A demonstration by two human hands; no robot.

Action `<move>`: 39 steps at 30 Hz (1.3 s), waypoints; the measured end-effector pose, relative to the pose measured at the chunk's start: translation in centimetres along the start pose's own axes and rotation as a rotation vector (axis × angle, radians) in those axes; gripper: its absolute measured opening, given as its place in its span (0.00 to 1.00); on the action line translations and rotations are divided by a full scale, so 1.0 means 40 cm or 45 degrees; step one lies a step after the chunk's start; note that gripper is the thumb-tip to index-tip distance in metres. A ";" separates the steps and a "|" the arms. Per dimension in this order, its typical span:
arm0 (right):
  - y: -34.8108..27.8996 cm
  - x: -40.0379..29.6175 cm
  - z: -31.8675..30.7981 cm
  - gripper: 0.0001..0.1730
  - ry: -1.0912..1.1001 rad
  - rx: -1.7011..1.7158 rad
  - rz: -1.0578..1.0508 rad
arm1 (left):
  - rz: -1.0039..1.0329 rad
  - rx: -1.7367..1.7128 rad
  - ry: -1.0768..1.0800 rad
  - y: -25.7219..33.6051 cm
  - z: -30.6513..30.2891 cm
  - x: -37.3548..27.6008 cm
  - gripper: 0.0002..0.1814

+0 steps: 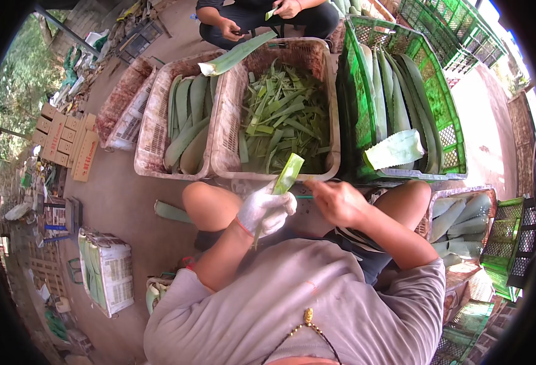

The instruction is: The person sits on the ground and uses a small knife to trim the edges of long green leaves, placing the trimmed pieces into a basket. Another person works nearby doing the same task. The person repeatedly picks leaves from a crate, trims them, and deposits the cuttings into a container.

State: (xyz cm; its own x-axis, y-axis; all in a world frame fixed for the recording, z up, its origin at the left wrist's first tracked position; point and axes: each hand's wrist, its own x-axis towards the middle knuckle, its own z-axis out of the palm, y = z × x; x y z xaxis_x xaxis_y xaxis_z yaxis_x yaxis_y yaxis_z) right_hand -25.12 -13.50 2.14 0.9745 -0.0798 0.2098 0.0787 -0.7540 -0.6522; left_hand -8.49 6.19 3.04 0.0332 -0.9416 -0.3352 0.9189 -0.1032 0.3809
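Observation:
My left hand (269, 211), in a white glove, is closed around an aloe vera leaf (290, 172) whose cut, pale green end points up and away from me. Bare and to the right of it, my right hand (338, 200) has curled fingers; a small thing seems to show at its fingertips, too blurred to name. Just beyond both hands stands a stained crate (275, 175) holding green aloe peelings (286, 109). A large aloe leaf (238, 54) lies across the rims of this crate and the one to its left.
Whole aloe leaves (188, 118) fill a stained crate at the left. A green crate (450, 114) of long leaves stands right, with a cut leaf piece (395, 149) over its near end. A co-worker (268, 18) sits opposite, holding a leaf piece. Another leaf (172, 212) lies on the floor.

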 end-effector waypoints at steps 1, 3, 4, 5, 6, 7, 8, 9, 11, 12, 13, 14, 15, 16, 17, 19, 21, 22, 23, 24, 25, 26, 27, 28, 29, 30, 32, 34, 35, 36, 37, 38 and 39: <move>0.031 0.018 -0.001 0.28 0.103 -0.041 0.107 | -0.004 -0.002 -0.003 0.002 0.003 -0.002 0.21; 0.029 0.016 0.006 0.28 0.082 -0.060 0.134 | -0.015 -0.004 0.000 0.002 -0.002 0.002 0.21; -0.001 0.005 0.013 0.27 0.034 0.002 0.062 | -0.024 -0.006 -0.003 0.003 -0.004 0.007 0.21; -0.028 -0.004 0.017 0.27 -0.013 0.064 -0.010 | -0.018 -0.012 -0.003 0.004 -0.004 0.009 0.20; -0.005 -0.015 0.027 0.26 -0.050 0.062 0.002 | -0.016 -0.018 -0.003 0.001 -0.004 0.009 0.20; 0.013 0.000 0.005 0.26 -0.096 0.052 0.170 | -0.007 -0.021 0.010 0.001 -0.006 0.003 0.20; 0.024 0.021 -0.011 0.25 0.020 0.036 0.212 | -0.003 0.002 0.011 0.000 -0.008 0.000 0.20; 0.031 0.034 -0.024 0.25 0.139 0.011 0.257 | -0.001 0.025 0.002 0.001 -0.008 0.006 0.20; -0.017 0.011 0.001 0.23 -0.050 0.002 0.124 | 0.004 0.047 0.012 0.003 -0.011 0.013 0.19; -0.015 0.004 0.010 0.22 -0.064 0.047 0.089 | 0.003 0.046 0.028 0.005 -0.013 0.012 0.19; -0.008 0.001 0.016 0.22 -0.078 0.092 0.055 | 0.003 0.045 0.044 0.008 -0.011 0.013 0.18; 0.013 0.010 0.004 0.22 0.024 0.073 0.154 | 0.003 0.044 0.042 0.012 -0.005 0.015 0.18; 0.030 0.029 -0.013 0.23 0.120 0.059 0.249 | 0.007 0.040 0.046 0.018 0.018 0.012 0.18; 0.027 0.038 -0.025 0.23 0.103 0.044 0.314 | 0.012 0.036 0.049 0.021 0.030 0.011 0.18; 0.005 0.033 -0.019 0.23 0.006 0.064 0.264 | 0.013 0.047 0.063 0.015 0.015 0.013 0.18; -0.042 0.011 -0.001 0.23 -0.180 0.094 0.171 | 0.008 0.073 0.076 0.007 -0.013 0.023 0.18; 0.020 0.015 0.012 0.25 0.000 0.062 0.172 | -0.003 0.055 0.045 0.007 -0.022 0.019 0.20; 0.044 0.023 0.010 0.25 0.105 0.042 0.179 | -0.010 0.040 0.030 0.005 -0.023 0.016 0.20; 0.063 0.026 0.018 0.25 0.210 0.021 0.187 | -0.019 0.028 0.028 0.000 -0.024 0.015 0.21; 0.053 0.004 0.040 0.25 0.113 0.016 0.119 | -0.023 0.021 0.018 0.002 -0.022 0.023 0.21; 0.021 -0.012 0.049 0.24 -0.041 0.039 0.071 | -0.031 0.010 0.012 0.001 -0.022 0.026 0.22; 0.013 -0.008 0.035 0.24 -0.055 0.043 0.083 | -0.026 -0.006 0.005 0.002 -0.020 0.026 0.21; 0.005 0.003 0.017 0.24 -0.068 0.050 0.093 | -0.020 -0.021 0.001 0.002 -0.016 0.023 0.21; 0.024 0.017 0.001 0.23 -0.005 0.046 0.223 | -0.016 -0.036 -0.002 0.001 -0.015 0.021 0.21; 0.041 0.026 -0.011 0.22 0.057 0.042 0.354 | -0.023 -0.033 -0.010 -0.001 -0.019 0.020 0.21; 0.039 0.028 -0.016 0.21 0.047 0.021 0.347 | -0.024 -0.030 -0.022 -0.001 -0.025 0.023 0.20; -0.012 0.010 -0.004 0.22 -0.113 0.054 0.220 | -0.015 -0.008 -0.018 0.003 -0.034 0.032 0.20; 0.014 0.003 0.006 0.22 -0.063 0.032 0.105 | -0.006 0.028 0.029 0.003 -0.036 0.031 0.19; 0.041 0.018 -0.002 0.23 0.024 0.017 0.299 | -0.016 0.016 0.028 0.005 -0.031 0.029 0.18; 0.043 0.022 -0.005 0.23 0.019 -0.007 0.312 | -0.019 0.006 0.023 0.013 -0.012 0.030 0.18; 0.042 0.025 -0.008 0.23 0.013 -0.030 0.326 | -0.023 -0.004 0.018 0.020 -0.001 0.033 0.17; 0.017 0.016 0.001 0.23 -0.054 0.014 0.239 | -0.020 0.027 0.037 0.019 -0.012 0.037 0.17; -0.011 0.006 0.010 0.23 -0.121 0.065 0.151 | -0.018 0.058 0.062 0.017 -0.026 0.037 0.16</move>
State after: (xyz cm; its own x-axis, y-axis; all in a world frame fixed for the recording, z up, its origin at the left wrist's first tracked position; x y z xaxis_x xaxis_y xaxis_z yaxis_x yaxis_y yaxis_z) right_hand -24.82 -12.91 2.18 0.9929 -0.1022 0.0607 -0.0299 -0.7087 -0.7049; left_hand -7.40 5.07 1.93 0.0408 -0.9233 -0.3819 0.9006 -0.1316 0.4143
